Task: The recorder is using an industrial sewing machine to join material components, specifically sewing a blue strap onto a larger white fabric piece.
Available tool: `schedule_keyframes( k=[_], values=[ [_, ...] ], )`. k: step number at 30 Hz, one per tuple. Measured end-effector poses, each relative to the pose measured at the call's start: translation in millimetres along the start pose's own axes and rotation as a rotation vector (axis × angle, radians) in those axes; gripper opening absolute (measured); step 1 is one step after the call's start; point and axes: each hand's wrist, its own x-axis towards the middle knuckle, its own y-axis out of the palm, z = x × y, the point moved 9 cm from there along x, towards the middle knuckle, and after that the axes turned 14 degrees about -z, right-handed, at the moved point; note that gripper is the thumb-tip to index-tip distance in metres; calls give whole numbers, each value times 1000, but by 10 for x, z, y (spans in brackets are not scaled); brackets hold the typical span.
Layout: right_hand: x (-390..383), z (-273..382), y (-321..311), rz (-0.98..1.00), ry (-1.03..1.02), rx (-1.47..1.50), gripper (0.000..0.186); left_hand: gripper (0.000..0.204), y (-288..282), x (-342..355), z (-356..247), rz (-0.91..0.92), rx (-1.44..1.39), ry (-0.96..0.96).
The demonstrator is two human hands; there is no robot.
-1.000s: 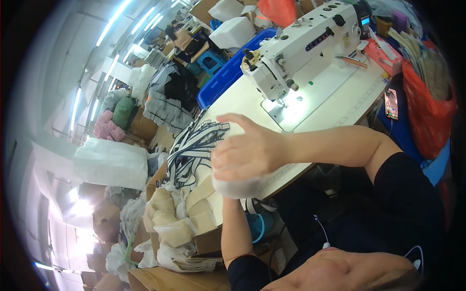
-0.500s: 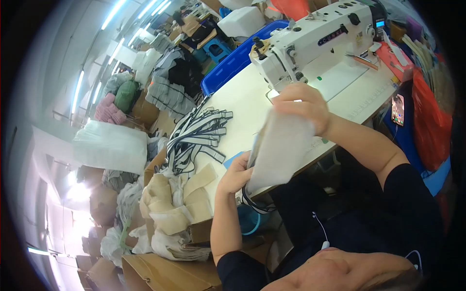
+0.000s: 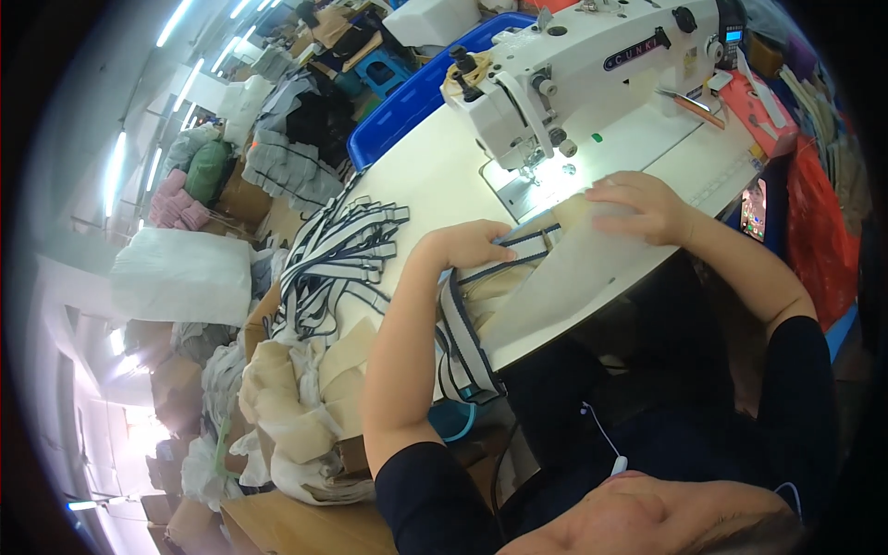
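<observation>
My left hand (image 3: pixel 472 248) rests on a white strap with dark edges (image 3: pixel 472 342), its fingers closed on it over cream fabric. My right hand (image 3: pixel 638 211) grips the upper part of a pale fabric piece (image 3: pixel 546 296) that lies over the near edge of the worktable (image 3: pixel 430 176). Both hands are just in front of the sewing machine's (image 3: pixel 518 120) lit needle area (image 3: pixel 532 176). The strap runs from my left hand down past the table edge. A heap of similar straps (image 3: pixel 342 250) lies to the left, with folded cream cloth (image 3: pixel 291 398) below it.
A blue plastic bin (image 3: pixel 388 111) sits behind the table. Cardboard boxes (image 3: pixel 296 518) and bagged bundles (image 3: pixel 185 287) crowd the left. A phone (image 3: pixel 753 208), a red bag (image 3: pixel 805 231) and scissors (image 3: pixel 684 106) are at the right. Someone (image 3: pixel 338 32) is in the background near a blue stool.
The pale piece has gone from being held up and turned to lying on the table. My left hand has moved up toward the needle; my right hand has shifted right, with the strap showing between them.
</observation>
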Motion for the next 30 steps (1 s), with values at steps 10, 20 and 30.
schedule_keyframes(
  k=[10,20,30],
  values=[
    [-373,-562,453,526,172,21,46,42,-380,72,-453,-561,630,-241],
    [-223,-570,358,490,139,111,42,40,54,-12,-630,-858,281,514],
    [-154,-674,151,705,375,110,28,40,21,63,-648,-826,257,498]
  ],
)
